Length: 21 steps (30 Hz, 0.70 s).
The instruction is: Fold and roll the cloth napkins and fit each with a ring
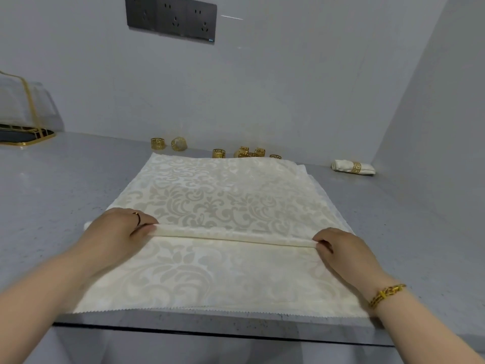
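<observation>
Both hands pinch one raised fold that runs across a cream patterned napkin (pixel 225 195). On the left, the left hand (pixel 119 227) lies palm down over the napkin's left edge, its grip narrow, with the thumb pressed under the end of the fold and the fingers lying over the top of it; a thin ring (pixel 137 216) sits on one finger. From there the fold (pixel 231 236) stretches as a slim ridge across the cloth to the right hand (pixel 341 249), whose grip is just as narrow, fingertips curled around the fold's right end. A gold bracelet (pixel 385 294) circles that wrist.

The napkin is spread flat on the grey desk (pixel 52 206), its zigzag-cut near edge lying along the desk's front edge and its far edge reaching back toward the wall. More cloth edges peek out beneath it on the right side.

At far left, against the wall, stands a clear holder with gold trim (pixel 26 111). Behind the napkin, a loose row of gold napkin rings lies near the wall: two to the left (pixel 168 143), then a cluster toward the middle (pixel 246 152), partly hidden by the cloth's far edge. On the wall above is a dark socket panel (pixel 170 18). Well apart to the right, near the corner, lies a rolled napkin (pixel 353 167) already wearing a gold ring.
</observation>
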Each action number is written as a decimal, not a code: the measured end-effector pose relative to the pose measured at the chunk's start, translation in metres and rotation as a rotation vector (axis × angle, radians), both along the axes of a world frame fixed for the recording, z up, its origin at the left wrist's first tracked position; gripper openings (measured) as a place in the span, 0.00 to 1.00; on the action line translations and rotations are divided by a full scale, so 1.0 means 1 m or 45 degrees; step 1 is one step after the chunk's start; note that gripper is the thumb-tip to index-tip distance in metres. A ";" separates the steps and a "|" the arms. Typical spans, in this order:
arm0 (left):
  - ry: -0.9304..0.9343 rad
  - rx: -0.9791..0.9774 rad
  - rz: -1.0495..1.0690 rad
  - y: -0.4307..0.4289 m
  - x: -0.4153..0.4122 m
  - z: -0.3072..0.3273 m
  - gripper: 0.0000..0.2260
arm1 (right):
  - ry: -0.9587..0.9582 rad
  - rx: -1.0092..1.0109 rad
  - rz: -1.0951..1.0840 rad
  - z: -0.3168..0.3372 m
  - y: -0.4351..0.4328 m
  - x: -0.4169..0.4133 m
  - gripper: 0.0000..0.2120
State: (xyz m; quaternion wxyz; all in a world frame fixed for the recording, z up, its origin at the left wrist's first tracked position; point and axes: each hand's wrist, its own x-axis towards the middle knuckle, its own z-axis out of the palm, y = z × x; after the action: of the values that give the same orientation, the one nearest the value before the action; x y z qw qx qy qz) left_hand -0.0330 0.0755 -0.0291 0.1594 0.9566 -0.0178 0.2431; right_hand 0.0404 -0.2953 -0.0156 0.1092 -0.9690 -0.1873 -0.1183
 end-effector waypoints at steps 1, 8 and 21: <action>0.023 -0.077 -0.002 0.001 -0.001 0.001 0.07 | 0.048 0.049 0.002 0.004 -0.003 0.000 0.11; 0.199 -0.153 0.092 -0.004 0.005 0.006 0.05 | 0.226 0.220 -0.012 0.007 0.003 0.003 0.06; 0.052 0.093 -0.098 0.003 -0.013 -0.003 0.14 | 0.014 0.028 0.082 -0.004 -0.007 -0.012 0.13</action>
State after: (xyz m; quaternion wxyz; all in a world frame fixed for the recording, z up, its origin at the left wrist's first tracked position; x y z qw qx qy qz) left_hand -0.0458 0.0787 -0.0323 0.1339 0.9652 -0.0603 0.2162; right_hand 0.0284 -0.3024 -0.0199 0.1245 -0.9618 -0.2167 -0.1115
